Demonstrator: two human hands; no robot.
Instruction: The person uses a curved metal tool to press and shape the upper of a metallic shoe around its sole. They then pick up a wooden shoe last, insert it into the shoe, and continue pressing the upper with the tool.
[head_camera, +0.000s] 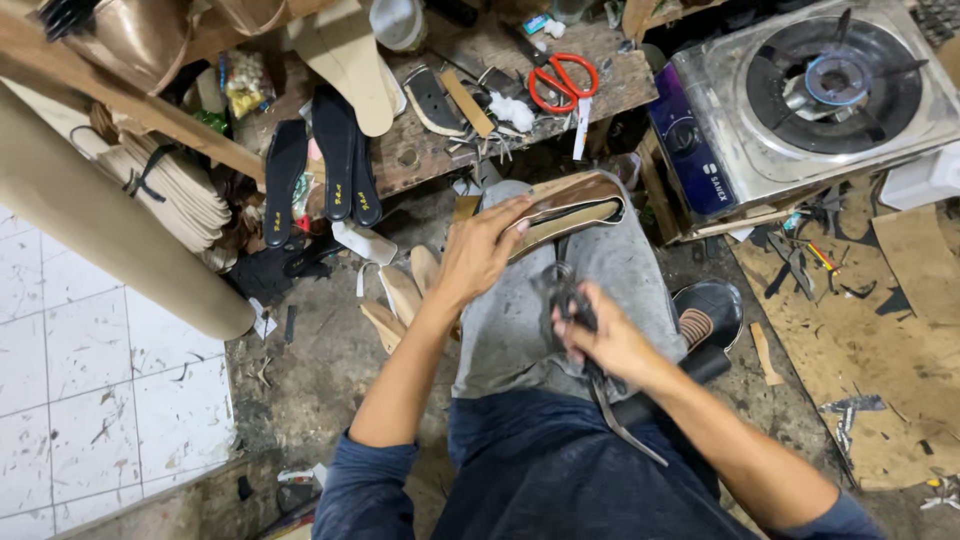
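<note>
My left hand (480, 250) grips a shoe sole piece (572, 205) with a tan inner face and dark edge, held on its side over my grey-clad knee (520, 330). My right hand (605, 340) is closed around dark metal pliers or scissors (562, 290), just below the sole. A thin grey strap (625, 435) hangs from under that hand across my dark blue shirt.
A wooden bench (420, 150) holds black insoles (335, 150), red-handled scissors (562, 80) and scraps. A single-burner gas stove (810, 90) sits at upper right. Tan soles (170, 180) stack at left beside a big cardboard roll (90, 220). Cardboard sheets (880, 340) lie right.
</note>
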